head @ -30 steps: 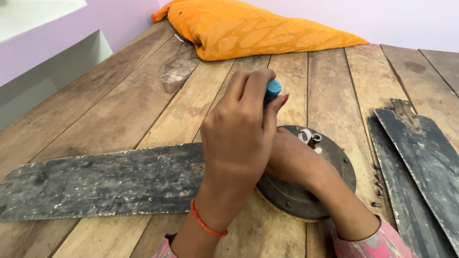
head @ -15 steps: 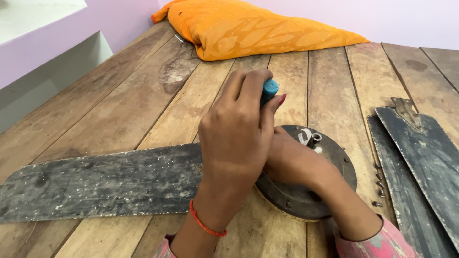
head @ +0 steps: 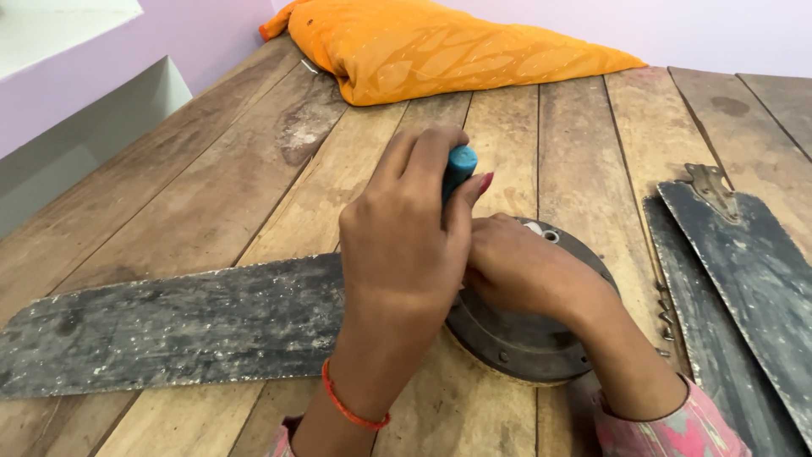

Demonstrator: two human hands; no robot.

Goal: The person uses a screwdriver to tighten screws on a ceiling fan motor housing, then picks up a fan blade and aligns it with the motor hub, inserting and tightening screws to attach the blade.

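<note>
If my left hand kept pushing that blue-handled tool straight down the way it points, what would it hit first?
Most likely the round fan motor housing: the left hand holds the blue-handled tool upright over it, beside the right hand. The tip is hidden.

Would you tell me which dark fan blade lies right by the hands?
The long blade stretching left from the round motor hub, beside the left hand; the other blades lie apart at right.

Blue-handled tool (head: 459, 166) and fan hub (head: 524, 338)

The tool stood upright in the left hand's (head: 406, 245) fist, blue tip poking out; the dark, round hub lay flat under the right hand (head: 520, 271), one dusty blade (head: 169, 326) stretching leftward.
</note>
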